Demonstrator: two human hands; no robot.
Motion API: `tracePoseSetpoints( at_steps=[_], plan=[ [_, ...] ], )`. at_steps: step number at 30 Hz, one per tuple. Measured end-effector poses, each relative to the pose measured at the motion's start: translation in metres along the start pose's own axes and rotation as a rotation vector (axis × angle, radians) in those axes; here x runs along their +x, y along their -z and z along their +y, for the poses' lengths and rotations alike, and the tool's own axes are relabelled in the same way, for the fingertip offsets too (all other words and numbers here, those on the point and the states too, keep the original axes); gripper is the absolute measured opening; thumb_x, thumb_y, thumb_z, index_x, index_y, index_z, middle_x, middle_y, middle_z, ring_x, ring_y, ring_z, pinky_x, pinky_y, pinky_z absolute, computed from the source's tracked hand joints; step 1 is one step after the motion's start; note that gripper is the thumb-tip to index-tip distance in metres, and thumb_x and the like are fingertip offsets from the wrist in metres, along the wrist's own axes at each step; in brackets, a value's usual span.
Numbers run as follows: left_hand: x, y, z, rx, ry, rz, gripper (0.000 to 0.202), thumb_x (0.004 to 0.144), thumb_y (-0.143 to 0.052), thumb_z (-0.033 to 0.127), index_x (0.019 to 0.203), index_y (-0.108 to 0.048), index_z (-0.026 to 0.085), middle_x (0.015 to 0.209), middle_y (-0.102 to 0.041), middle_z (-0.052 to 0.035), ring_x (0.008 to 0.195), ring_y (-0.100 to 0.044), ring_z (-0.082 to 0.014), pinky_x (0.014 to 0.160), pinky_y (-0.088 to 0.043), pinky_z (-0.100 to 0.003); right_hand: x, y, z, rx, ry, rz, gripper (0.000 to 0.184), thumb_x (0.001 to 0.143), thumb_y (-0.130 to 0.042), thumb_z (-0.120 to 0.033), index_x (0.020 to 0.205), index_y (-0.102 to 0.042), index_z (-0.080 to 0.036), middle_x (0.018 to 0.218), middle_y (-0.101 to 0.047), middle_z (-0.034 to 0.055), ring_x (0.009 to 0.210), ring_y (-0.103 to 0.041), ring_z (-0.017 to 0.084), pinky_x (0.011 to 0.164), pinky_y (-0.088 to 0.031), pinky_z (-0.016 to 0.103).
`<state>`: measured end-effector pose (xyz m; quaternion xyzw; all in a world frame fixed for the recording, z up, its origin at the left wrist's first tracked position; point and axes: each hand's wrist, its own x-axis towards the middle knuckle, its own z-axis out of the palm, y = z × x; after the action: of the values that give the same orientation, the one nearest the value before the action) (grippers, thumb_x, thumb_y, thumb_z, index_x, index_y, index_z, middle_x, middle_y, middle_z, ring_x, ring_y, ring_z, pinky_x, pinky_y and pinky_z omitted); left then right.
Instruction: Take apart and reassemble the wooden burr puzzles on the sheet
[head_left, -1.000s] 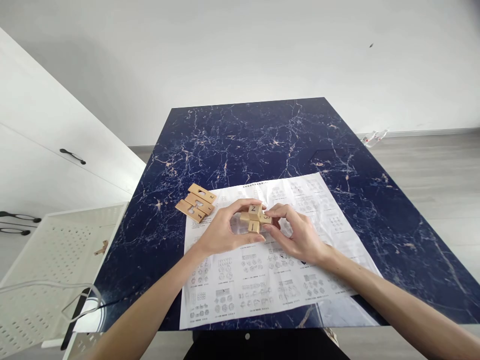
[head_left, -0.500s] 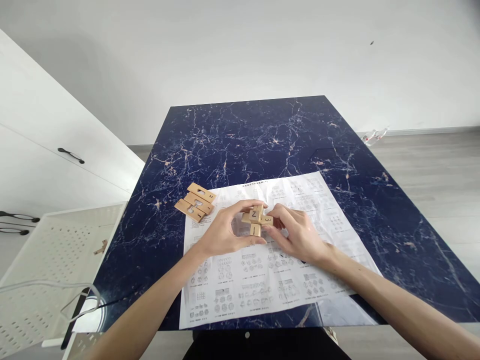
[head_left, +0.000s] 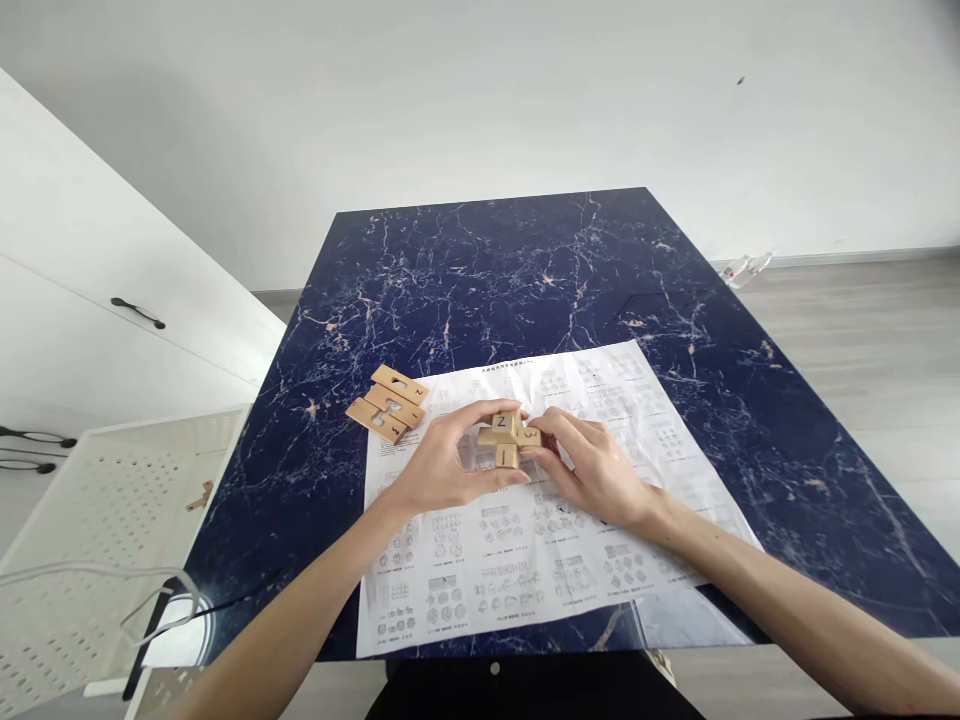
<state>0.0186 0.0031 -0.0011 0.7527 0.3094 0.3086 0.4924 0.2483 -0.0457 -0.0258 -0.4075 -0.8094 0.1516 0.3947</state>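
A wooden interlocking burr puzzle [head_left: 504, 436], its block ends marked 1, 2 and 3, is held just over the printed sheet [head_left: 517, 590]. My left hand [head_left: 442, 460] is closed round it from the left, thumb by the end marked 1 and fingers at the far side. From the right, my right hand [head_left: 589, 458] pinches the bar marked 3 between thumb and fingers. Some of the puzzle's right and far sides are hidden by my fingers. Left of the sheet's top corner, three flat notched wooden pieces [head_left: 390, 403], also numbered, lie side by side, slightly overlapping the paper.
The dark blue marbled table [head_left: 480, 280] runs back toward a white wall. A white perforated cart [head_left: 97, 500] with a cable [head_left: 90, 568] stands at the left, beside white cabinets [head_left: 112, 230]. A clear plastic item [head_left: 746, 268] is beyond the table's right edge.
The puzzle has tilted slightly in my hands, and both hands keep their hold on it. The whole view has shifted a little. The three loose pieces lie as before.
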Motion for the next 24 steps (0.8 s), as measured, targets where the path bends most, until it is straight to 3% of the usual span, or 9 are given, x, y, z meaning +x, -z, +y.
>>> tracePoseSetpoints(
  at_steps=[8,17,20,24],
  plan=[
    [0.001,0.006,0.002,-0.053,0.089,-0.085,0.063,0.085,-0.089,0.05,0.14,-0.069,0.024,0.132,-0.076,-0.0107,0.116,-0.072,-0.0295,0.103,-0.057,-0.046,0.003,0.001,0.0,-0.057,0.107,0.03,0.011,0.115,-0.05,-0.023,0.12,-0.059,-0.019,0.083,-0.064,0.0026,0.061,-0.054,0.015,0.055,-0.045,0.028],
    [0.002,0.008,-0.003,-0.292,0.169,-0.241,0.06,0.095,-0.067,0.073,0.118,-0.077,0.018,0.098,-0.072,-0.0073,0.088,-0.066,-0.0219,0.081,-0.052,-0.034,0.008,0.012,0.004,-0.11,0.26,-0.008,0.017,0.117,-0.049,-0.027,0.126,-0.058,-0.016,0.092,-0.072,0.0089,0.072,-0.066,0.021,0.062,-0.054,0.034],
    [0.003,0.008,-0.003,-0.304,0.159,-0.259,0.06,0.096,-0.065,0.075,0.114,-0.077,0.019,0.097,-0.071,-0.0074,0.087,-0.065,-0.0216,0.078,-0.051,-0.034,0.008,0.012,0.004,-0.083,0.245,-0.01,0.015,0.115,-0.052,-0.028,0.124,-0.06,-0.017,0.094,-0.074,0.0096,0.074,-0.067,0.021,0.064,-0.056,0.035],
    [0.003,0.007,0.0,-0.285,0.168,-0.236,0.063,0.097,-0.063,0.076,0.126,-0.074,0.021,0.11,-0.072,-0.0095,0.096,-0.066,-0.0238,0.084,-0.053,-0.037,0.008,0.012,0.004,-0.065,0.184,0.022,0.011,0.113,-0.058,-0.026,0.119,-0.063,-0.019,0.087,-0.071,0.0058,0.069,-0.064,0.019,0.059,-0.053,0.033]
  ],
)
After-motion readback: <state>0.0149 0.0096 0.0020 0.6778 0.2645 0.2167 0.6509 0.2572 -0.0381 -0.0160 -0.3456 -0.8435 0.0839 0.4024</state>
